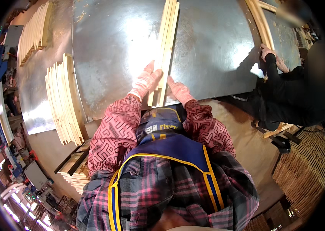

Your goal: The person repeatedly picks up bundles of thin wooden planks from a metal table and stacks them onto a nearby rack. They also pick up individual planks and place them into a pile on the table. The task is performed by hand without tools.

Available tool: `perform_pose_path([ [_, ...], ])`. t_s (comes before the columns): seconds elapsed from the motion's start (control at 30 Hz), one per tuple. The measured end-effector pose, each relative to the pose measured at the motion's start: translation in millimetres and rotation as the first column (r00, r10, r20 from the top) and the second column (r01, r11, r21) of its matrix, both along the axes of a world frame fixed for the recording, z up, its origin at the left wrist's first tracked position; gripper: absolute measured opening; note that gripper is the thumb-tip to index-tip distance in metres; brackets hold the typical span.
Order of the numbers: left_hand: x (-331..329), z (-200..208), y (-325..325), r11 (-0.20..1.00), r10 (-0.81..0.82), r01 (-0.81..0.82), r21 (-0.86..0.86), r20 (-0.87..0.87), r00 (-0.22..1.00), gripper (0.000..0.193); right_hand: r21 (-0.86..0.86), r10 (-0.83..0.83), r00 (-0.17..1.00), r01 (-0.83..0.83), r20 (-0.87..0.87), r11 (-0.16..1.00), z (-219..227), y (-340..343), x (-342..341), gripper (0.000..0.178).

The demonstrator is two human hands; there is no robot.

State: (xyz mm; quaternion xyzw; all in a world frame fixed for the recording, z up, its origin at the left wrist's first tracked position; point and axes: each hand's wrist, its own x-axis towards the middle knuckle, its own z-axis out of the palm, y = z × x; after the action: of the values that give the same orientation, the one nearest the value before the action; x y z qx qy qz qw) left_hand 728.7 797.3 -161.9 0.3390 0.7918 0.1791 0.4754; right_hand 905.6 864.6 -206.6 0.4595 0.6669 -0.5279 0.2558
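Note:
A narrow bundle of pale wooden strips [165, 50] lies lengthwise on the metal-topped table, its near ends close to my body. My left hand [146, 81], in a pinkish glove, grips the bundle from its left side, with part of the hand over the top face. On the other side, my right hand [180, 91], gloved alike, has its fingers stretched toward the strips' right edge, with the fingertips at the wood. The undersides of the strips and some of my fingers are hidden.
The metal table [216, 50] spreads around the strips. Stacked wooden strips [64, 100] stand at left, with another stack [35, 32] farther back. At right, a co-worker's gloved hand [272, 56] touches a wooden frame [261, 25]. A slatted wood pile [305, 165] lies lower right.

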Motion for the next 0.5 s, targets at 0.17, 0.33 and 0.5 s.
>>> perform_pose_path([
  [0.17, 16, 3, 26, 0.994, 0.034, -0.044, -0.098, -0.103, 0.994, 0.104, 0.212, -0.232, 0.922, 0.304, -0.309, 0.929, 1, 0, -14, 0.057],
  [0.33, 19, -8, 53, 0.999, -0.020, 0.000, -0.048, -0.413, 0.910, 0.117, 0.110, -0.108, 0.955, 0.143, -0.276, 0.984, 9, -28, -21, 0.052],
  [0.5, -29, -24, 12, 0.987, 0.158, -0.140, 0.082, -0.294, 0.943, 0.106, -0.271, -0.496, 0.821, 0.428, -0.282, 0.862, -11, -88, 0, 0.058],
])
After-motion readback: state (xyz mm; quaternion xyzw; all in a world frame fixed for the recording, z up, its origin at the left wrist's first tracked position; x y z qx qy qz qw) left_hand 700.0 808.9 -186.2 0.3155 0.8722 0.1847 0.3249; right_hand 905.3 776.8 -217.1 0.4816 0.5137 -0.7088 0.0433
